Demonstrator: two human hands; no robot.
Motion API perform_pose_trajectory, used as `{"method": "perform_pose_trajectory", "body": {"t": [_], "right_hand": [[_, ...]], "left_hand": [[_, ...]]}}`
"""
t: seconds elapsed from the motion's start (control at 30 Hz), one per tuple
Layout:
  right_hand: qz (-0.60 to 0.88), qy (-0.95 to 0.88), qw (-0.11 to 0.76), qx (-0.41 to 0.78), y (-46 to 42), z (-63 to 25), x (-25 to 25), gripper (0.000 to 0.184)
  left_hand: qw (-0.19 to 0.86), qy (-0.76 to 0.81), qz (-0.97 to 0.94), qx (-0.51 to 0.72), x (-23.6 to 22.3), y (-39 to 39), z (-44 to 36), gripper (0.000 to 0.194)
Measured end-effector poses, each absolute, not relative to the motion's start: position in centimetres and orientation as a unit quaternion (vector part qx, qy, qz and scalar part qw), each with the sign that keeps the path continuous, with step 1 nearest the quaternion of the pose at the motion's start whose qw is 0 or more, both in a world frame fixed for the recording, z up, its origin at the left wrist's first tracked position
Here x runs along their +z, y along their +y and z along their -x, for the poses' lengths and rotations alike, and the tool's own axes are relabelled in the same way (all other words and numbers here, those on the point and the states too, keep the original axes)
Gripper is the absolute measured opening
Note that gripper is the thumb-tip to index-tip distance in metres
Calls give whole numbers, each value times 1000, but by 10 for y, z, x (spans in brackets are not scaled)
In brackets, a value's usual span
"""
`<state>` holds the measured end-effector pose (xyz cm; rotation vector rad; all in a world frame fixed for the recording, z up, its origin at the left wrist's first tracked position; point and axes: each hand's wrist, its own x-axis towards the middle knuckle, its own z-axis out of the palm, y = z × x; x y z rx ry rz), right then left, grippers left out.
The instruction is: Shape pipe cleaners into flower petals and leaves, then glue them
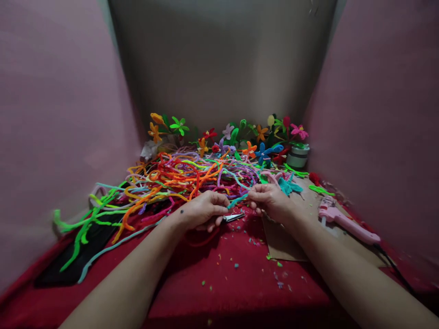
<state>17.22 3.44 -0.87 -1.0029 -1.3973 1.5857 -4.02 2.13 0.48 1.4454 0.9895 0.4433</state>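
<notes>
Turquoise fuzzy chenille strip [237, 201], pinched in fingers of left hand [205, 208], right hand [272, 201]; likely light, pliable; best held near ends

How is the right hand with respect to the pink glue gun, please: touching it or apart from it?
Apart. The head view shows brown cardboard in the gap between the right hand and the pink glue gun.

The fuzzy strip [238, 201] presents teal, the scissor blades [234, 218] silver, the cloth [240, 292] solid red under multicoloured scraps [236, 265], the piled stems [192, 172] orange, red, purple and lime, the glue gun [353, 226] pink, the cardboard [283, 244] tan, and the jar [297, 160] whitish, dark-banded.
</notes>
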Motion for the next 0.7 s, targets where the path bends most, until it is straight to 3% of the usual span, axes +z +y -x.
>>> {"method": "perform_pose_trajectory", "body": {"t": [0.1,0.2,0.5,0.7], "right_hand": [[334,-589,267,686,31,-178,-9,22],[302,-601,210,709,23,-177,-4,19],[242,-602,208,732,27,-183,-7,18],[223,-644,132,720,20,-168,-12,19]], "left_hand": [[606,434,-638,192,6,23,45,14],[599,433,-650,179,9,24,47,17],[583,444,-663,151,33,18,59,18],[501,479,-577,432,46,21,96,17]]}}
